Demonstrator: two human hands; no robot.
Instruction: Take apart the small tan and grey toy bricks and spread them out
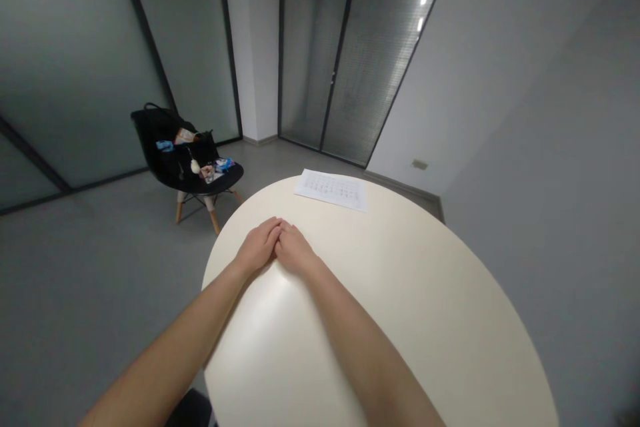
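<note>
My left hand (258, 244) and my right hand (294, 245) meet on the white table (410, 280), left of its middle. Their fingers are closed and press against each other at the tips, with some overlap. The undersides and palms face down, so anything inside or beneath them is hidden. Beyond the hands, a white sheet of paper (332, 189) with rows of small print lies near the table's far edge. Neither hand touches the paper. Both bare forearms reach in from the bottom of the view.
A black chair (150, 147) with wooden legs stands on the grey floor (110, 267) at the left, holding a dark bag and several small items. Frosted glass panels (185, 33) and a glass door (310, 47) are behind; a pale wall (480, 80) rises at the right.
</note>
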